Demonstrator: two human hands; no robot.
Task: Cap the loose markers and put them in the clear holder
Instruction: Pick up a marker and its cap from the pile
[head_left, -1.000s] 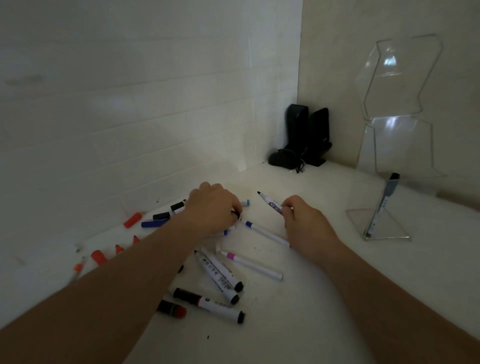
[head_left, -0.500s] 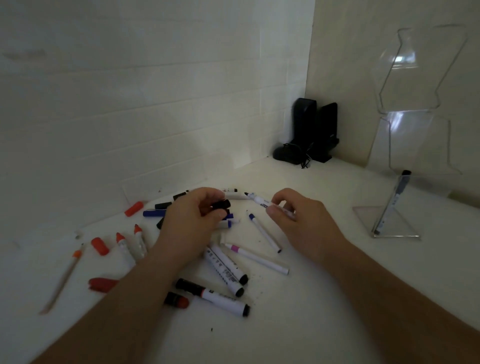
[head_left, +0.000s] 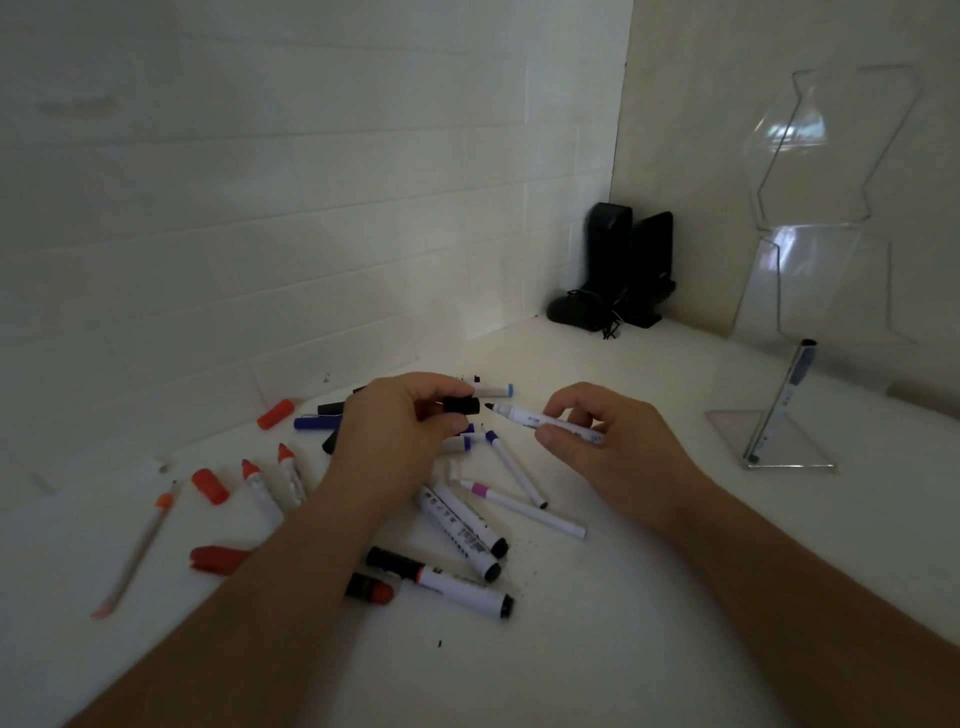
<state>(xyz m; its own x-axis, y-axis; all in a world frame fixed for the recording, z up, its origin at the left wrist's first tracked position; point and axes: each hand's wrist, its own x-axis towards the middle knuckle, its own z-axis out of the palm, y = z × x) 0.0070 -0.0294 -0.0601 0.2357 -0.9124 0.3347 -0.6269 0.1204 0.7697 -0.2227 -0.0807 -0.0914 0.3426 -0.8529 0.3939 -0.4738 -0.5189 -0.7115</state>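
Fingers of left hand (head_left: 400, 431) pinch small black cap (head_left: 461, 405); right hand (head_left: 608, 441) grips thin white uncapped marker (head_left: 545, 422), tip just short of cap. One marker (head_left: 784, 402) in clear acrylic holder (head_left: 810, 312); many loose on white counter (head_left: 623, 623).

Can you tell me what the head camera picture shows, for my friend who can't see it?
A person's left hand holds a black cap just short of the tip of a thin uncapped marker held in the right hand. Loose markers and caps lie scattered on the white table, and a clear holder at the right holds one marker.
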